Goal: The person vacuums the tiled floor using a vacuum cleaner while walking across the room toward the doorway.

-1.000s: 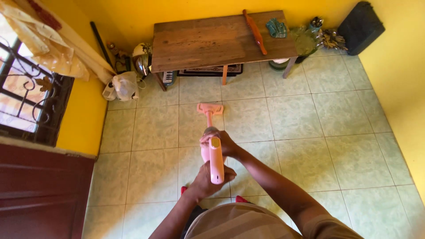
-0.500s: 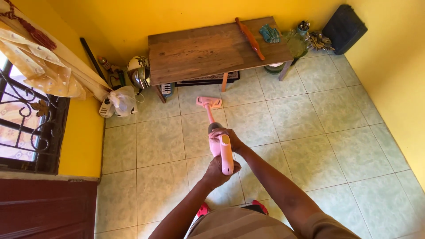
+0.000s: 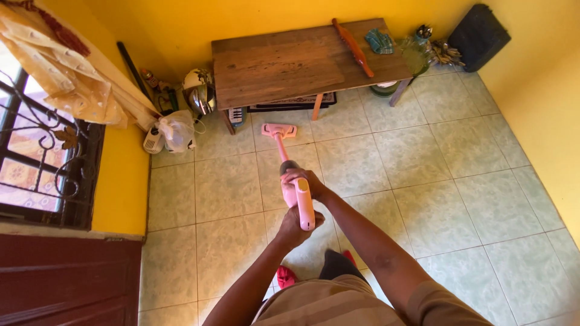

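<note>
Plainly, a pink stick vacuum (image 3: pixel 294 193) is gripped by both hands, its long axis run from about six o'clock, near the body, up toward twelve o'clock. The right hand (image 3: pixel 300 181) is wrapped round the upper body of the tool, just above the grey collar where the thin pink tube begins; the left hand (image 3: pixel 292 225) is closed about the lower end of the handle, nearer the torso. The fingers of both hands are curled tight on the handle, none spread. Of the two, the right hand is the nearer to the floor head (image 3: pixel 278 130), which is seen flat on the pale green tiled floor (image 3: pixel 423 181) at twelve o'clock from the hands, just short of the wooden surface (image 3: pixel 290 63) and its orange leg. The head is apart from a white plastic bag (image 3: pixel 176 130) lying at ten o'clock by the yellow wall. A rolling pin (image 3: pixel 352 47) is laid slantwise on the surface at one o'clock. Much of the handle is covered by the hands, so any switch cannot be made out; the feet are largely hidden by the striped shirt, only a red slipper (image 3: pixel 285 276) being shown; the clutter under the surface is too small to be told.
</note>
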